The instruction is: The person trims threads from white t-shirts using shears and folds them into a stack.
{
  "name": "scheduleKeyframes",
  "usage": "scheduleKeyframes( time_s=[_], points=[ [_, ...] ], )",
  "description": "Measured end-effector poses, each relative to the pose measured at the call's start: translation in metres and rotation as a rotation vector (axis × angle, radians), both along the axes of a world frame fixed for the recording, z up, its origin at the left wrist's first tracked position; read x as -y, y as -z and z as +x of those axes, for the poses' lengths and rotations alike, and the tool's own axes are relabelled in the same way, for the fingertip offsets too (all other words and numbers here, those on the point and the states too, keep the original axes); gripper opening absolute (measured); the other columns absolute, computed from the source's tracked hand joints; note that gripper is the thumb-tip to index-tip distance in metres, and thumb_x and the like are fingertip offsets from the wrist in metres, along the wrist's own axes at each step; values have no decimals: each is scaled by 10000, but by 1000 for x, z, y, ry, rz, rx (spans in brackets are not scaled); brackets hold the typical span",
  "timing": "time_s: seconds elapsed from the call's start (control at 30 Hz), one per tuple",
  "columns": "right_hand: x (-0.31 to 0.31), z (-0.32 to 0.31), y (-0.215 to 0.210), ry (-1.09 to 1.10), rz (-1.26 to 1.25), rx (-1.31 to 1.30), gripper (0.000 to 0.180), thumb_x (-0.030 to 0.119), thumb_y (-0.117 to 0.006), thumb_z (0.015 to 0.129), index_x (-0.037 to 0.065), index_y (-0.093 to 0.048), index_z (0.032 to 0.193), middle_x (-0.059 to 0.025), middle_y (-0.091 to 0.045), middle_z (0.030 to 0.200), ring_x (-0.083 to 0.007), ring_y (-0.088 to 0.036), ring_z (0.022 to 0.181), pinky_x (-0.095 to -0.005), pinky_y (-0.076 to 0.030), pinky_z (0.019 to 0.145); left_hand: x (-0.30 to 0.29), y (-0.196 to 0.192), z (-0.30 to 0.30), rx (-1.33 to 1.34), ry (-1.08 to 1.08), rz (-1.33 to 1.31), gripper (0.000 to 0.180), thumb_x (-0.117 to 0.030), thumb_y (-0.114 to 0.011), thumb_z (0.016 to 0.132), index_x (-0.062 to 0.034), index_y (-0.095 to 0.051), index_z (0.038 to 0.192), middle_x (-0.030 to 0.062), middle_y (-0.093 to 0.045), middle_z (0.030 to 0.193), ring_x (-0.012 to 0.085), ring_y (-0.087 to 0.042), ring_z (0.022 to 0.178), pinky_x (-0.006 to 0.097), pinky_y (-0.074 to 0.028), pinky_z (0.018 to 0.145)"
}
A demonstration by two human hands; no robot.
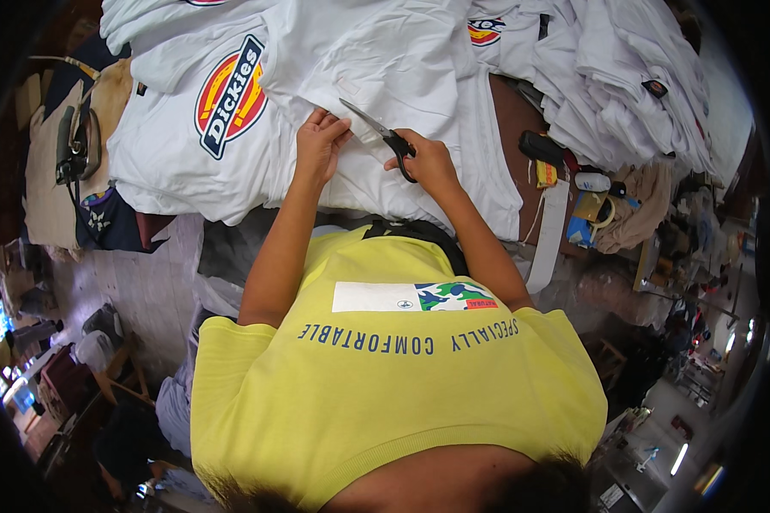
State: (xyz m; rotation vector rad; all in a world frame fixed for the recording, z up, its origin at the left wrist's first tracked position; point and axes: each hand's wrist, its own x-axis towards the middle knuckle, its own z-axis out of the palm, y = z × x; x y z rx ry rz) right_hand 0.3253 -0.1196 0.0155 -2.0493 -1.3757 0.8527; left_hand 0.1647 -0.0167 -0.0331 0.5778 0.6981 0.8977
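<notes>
Yellow shirt (near); scissors in right hand.

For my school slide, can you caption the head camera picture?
Right hand works black-handled scissors on a white shirt pinched by the left hand.

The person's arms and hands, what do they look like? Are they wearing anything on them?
Both forearms are bare, with no gloves, and I can see no watch or rings. The left hand and right hand are uncovered. The short sleeves of a bright yellow cotton T-shirt stop above the elbows; it carries dark blue lettering and a white rectangular patch with green and blue shapes.
</notes>
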Motion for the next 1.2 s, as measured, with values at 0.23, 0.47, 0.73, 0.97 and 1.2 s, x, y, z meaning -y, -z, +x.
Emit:
scheduleKeyframes(
  time_s=[0.23,0.47,0.73,0.97,1.2],
  points=[
    [16,10,-8,94,18,22,635,300,-801,542,139,-533,1094,-75,-541,706,-222,-545,635,-333,-435,587,0,-6,2,5,19,19,365,52,-563,763,-35,-470,1105,30,-582,956,102,-568,798,234,-489,683],
    [90,89,-1,350,303,-167,656,73,-682,685,85,-395,1275,-38,-490,907,-103,-470,711,-246,-429,638,-8,-4,2,2,-4,37,424,61,-571,740,-27,-441,1134,46,-588,943,121,-574,800,243,-480,689],
    [184,145,15,613,76,337,449,53,-532,774,183,-431,1192,-240,-594,901,-390,-582,848,-420,-449,722,29,-37,85,-42,62,333,169,1,-588,747,-40,-494,882,22,-546,771,105,-514,673,262,-444,643],
    [203,160,50,510,13,576,329,74,-580,752,133,-522,1070,-178,-608,865,-366,-579,826,-432,-446,686,128,-76,112,-158,1072,1307,369,-38,-636,732,-40,-551,1092,104,-589,1068,223,-547,992,308,-429,843],
    [194,142,32,425,215,739,390,45,-604,689,125,-543,1065,-89,-507,1008,-311,-499,937,-408,-440,759,83,3,34,-1035,280,1088,371,-124,-712,652,-33,-558,977,110,-561,861,241,-538,780,333,-441,691]
  ],
)
